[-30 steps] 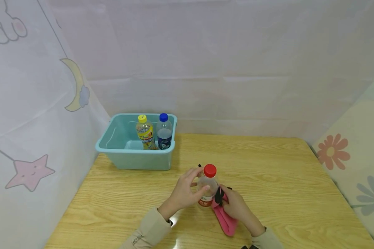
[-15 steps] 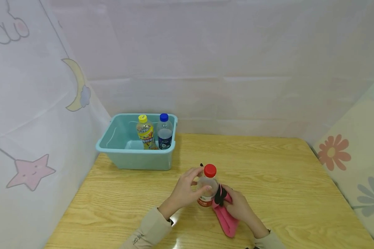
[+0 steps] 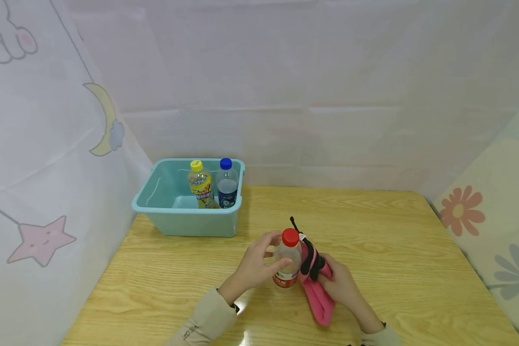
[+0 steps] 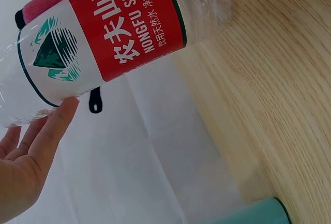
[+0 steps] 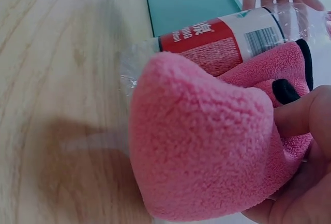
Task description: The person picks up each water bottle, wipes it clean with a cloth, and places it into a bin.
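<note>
A clear plastic water bottle (image 3: 285, 278) with a red cap and a red and white label stands upright on the table. My left hand (image 3: 259, 259) holds it from the left, fingers behind and thumb in front; the left wrist view shows fingertips at the bottle's (image 4: 103, 38) upper part. To its right, my right hand (image 3: 339, 283) grips a folded pink fleecy cloth (image 3: 317, 300) with black trim and a black hanging loop. The cloth lies close along the bottle's side in the right wrist view, with the thumb (image 5: 305, 113) pressed into its folds.
A light blue plastic basin (image 3: 190, 210) sits at the back left of the wooden table (image 3: 372, 230). Inside stand a yellow-capped bottle (image 3: 202, 187) and a blue-capped bottle (image 3: 227, 187). Printed white sheets (image 3: 285, 96) hang behind and at both sides.
My right hand has shifted slightly right, and the pink cloth has swung so its black loop rises behind the bottle's right side. My left hand and the bottle have hardly moved.
</note>
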{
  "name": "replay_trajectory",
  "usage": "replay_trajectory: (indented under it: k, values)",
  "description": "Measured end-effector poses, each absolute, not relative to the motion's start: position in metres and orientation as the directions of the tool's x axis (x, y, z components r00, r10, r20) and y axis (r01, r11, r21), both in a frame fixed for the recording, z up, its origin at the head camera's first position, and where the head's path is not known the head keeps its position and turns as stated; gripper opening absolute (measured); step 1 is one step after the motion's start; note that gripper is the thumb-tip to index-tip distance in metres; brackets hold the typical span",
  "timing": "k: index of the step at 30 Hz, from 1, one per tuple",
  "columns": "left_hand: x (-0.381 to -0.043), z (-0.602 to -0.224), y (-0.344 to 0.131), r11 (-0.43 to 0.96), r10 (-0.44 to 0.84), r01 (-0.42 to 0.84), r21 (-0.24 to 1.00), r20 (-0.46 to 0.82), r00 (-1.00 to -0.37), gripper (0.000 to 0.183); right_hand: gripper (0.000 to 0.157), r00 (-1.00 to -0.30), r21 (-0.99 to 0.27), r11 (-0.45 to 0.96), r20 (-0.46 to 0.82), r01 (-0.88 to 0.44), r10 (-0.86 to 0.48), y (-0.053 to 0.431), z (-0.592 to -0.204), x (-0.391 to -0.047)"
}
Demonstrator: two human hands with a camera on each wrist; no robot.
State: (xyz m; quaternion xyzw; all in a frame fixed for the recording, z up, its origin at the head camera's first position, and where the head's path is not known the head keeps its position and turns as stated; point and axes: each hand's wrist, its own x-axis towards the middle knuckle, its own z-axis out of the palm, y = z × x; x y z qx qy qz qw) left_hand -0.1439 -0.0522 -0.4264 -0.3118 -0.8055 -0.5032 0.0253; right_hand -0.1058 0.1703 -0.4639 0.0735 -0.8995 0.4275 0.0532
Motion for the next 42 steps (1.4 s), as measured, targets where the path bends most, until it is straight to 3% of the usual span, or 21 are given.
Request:
replay_trajectory:
  k: [17, 42]
  values:
    - [-0.149, -0.424, -0.059, 0.256, 0.532, 0.478, 0.840, 0.290, -0.796, 0.047, 0.036, -0.935, -0.762, 0.568, 0.351, -0.312, -0.042, 0.179, -0.450, -0.101]
    - [-0.154, -0.423, -0.062, 0.249, 0.574, 0.541, 0.803, 0.327, -0.750, 0.049, 0.039, -0.918, -0.784, 0.511, 0.397, -0.352, -0.024, 0.177, -0.432, -0.098]
